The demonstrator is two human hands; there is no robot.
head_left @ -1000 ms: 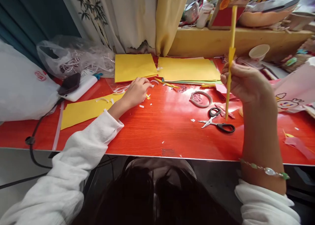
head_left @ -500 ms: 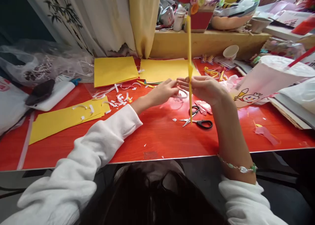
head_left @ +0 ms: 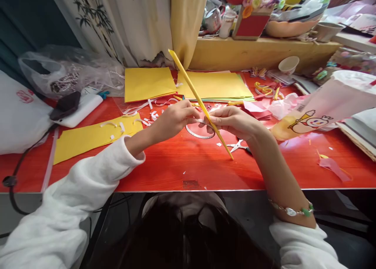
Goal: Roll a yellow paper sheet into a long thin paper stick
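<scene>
My right hand [head_left: 233,122] is closed on a thin yellow paper stick [head_left: 190,84], which slants from upper left to lower right. My left hand [head_left: 179,118] has its fingers pinched together beside the stick. At those fingertips hangs a thin white ring, seemingly a narrow roll of tape [head_left: 200,136]; part of it is hidden by the fingers. Partly covered by my right wrist, a pair of scissors [head_left: 238,145] with black handles lies on the red table [head_left: 164,167].
Yellow paper stacks [head_left: 149,84] lie at the back, and cut yellow sheets [head_left: 88,141] with white scraps lie at left. A large drink cup [head_left: 317,108] leans at right. A plastic bag [head_left: 73,73], a phone-like black object [head_left: 66,104] and a small white bowl [head_left: 288,65] surround the work area.
The yellow stick has gone from upright to slanting, its top swung left. Both hands have shifted lower, and the white ring now shows as a wider loop. The view has turned slightly left.
</scene>
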